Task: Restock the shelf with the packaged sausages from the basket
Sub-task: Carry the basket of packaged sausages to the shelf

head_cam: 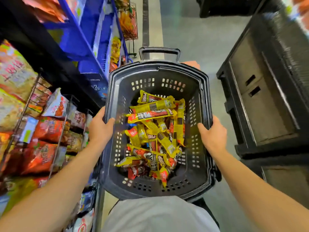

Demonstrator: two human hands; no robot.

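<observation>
Many long, glossy yellow-and-red sausage packs (155, 131), their print too blurred to be read, are piled in a dark perforated plastic basket (199, 181). Its left rim is gripped by the left hand (100, 127), its right rim by the right hand (213, 133). Crinkly red snack bags fill the wire shelf (41, 131) at left.

We see the basket (115, 91) open at the top, its mouth unobstructed above the heaped sausage packs (155, 131). At the frame's left, the shelf (55, 124) is crowded with snack bags behind wire dividers. Dark cabinets (267, 97) wall the right; bare floor (192, 39) runs between.
</observation>
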